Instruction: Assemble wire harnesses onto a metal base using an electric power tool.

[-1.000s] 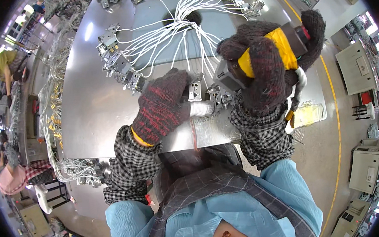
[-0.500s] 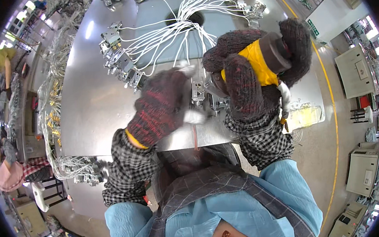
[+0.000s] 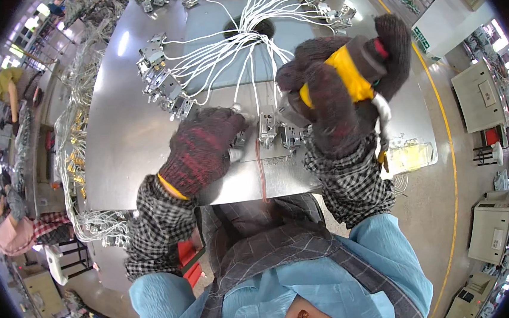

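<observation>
The left hand (image 3: 201, 145) has its fingers clamped on a metal box (image 3: 239, 139) over the bench (image 3: 122, 151); the right hand (image 3: 335, 108) grips a yellow-banded tool (image 3: 348, 72), which, if held loosely, could slip and nick white wires (image 3: 214, 60).

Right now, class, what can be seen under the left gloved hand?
Part of a metal connector shows at the right edge of the left hand; the rest and the covered tabletop cannot be seen.
</observation>
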Tool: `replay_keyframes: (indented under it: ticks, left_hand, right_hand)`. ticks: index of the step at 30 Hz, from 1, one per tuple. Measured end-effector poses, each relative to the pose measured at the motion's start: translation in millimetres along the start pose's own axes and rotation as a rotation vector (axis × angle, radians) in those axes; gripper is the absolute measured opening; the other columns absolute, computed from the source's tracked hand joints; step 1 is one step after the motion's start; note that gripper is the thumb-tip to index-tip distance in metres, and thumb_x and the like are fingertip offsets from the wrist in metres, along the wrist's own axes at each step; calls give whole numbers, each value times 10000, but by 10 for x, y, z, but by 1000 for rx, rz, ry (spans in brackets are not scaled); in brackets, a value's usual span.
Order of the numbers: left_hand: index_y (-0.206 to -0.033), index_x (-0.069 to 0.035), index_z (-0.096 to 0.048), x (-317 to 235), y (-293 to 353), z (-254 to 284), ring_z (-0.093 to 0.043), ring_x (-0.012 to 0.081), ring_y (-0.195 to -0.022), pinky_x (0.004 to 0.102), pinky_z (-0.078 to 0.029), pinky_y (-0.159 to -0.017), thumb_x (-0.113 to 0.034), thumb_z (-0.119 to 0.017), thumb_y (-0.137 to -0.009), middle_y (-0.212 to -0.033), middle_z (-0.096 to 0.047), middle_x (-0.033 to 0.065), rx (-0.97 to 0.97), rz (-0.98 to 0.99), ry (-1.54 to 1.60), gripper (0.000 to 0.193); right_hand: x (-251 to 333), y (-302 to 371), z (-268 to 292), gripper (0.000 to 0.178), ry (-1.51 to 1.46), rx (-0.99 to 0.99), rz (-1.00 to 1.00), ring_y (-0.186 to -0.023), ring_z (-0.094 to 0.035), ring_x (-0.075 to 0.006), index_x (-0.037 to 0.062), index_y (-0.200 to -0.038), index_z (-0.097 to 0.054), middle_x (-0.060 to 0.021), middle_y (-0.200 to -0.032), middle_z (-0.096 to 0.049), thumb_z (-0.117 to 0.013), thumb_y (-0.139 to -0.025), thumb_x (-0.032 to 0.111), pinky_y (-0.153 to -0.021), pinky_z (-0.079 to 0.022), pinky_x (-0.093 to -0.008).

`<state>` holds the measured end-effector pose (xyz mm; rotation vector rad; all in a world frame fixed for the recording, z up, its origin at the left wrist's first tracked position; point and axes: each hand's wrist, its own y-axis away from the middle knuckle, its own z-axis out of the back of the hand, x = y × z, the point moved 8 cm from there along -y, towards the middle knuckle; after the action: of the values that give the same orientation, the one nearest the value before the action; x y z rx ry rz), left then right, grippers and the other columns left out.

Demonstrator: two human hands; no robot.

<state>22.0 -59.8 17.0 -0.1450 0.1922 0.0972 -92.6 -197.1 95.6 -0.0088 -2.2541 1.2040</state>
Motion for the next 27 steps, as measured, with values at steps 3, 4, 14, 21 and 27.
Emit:
replay_keyframes:
  ticks: [3, 4, 14, 21, 27]
  left_hand:
    - [-1230, -133, -617, -36, -90, 134, -662, 273, -939, 367, -529, -779, -246, -794, -737, -1074, -655, 120, -265, 42, 614, 536]
    - [-1269, -129, -602, -101, -173, 202, -682, 252, -836, 327, -533, -707, -297, -803, -760, -987, -661, 118, -458, -104, 674, 572]
    - [-1247, -50, -588, 24, -166, -83, -686, 301, -952, 391, -538, -805, -378, -802, -738, -1025, -678, 182, -116, 174, 559, 642]
    - [-1253, -43, -590, 25, -166, -127, -681, 317, -933, 409, -526, -826, -409, -790, -742, -1036, -673, 197, -80, 211, 609, 660]
    - [-1313, -45, -549, 127, 30, 574, -569, 327, -1187, 379, -487, -967, -259, -775, -791, -1236, -609, 186, -733, 30, 132, 608]
  right_hand:
    - [139, -167, 105, 657, -136, 28, 79, -811, -660, -311, 200, -1446, -302, -228, -961, -614, -654, -899, 108, -645, -592, -488]
    - [172, -218, 149, 654, -240, 82, 100, -815, -659, -311, 200, -1445, -305, -228, -962, -613, -655, -900, 109, -648, -592, -491]
    - [31, 59, 38, 625, 60, 66, -47, -944, -678, -335, 89, -1462, -291, -241, -1156, -604, -613, -927, 86, -809, -604, -474]
    - [-151, 129, 27, 566, 5, 71, -100, -958, -673, -319, 70, -1435, -334, -227, -1143, -606, -604, -942, 140, -818, -602, -437]
    - [-615, 423, 17, 525, -252, 138, -477, -970, -669, -304, 55, -1411, -371, -216, -1132, -606, -597, -955, 186, -826, -601, -406]
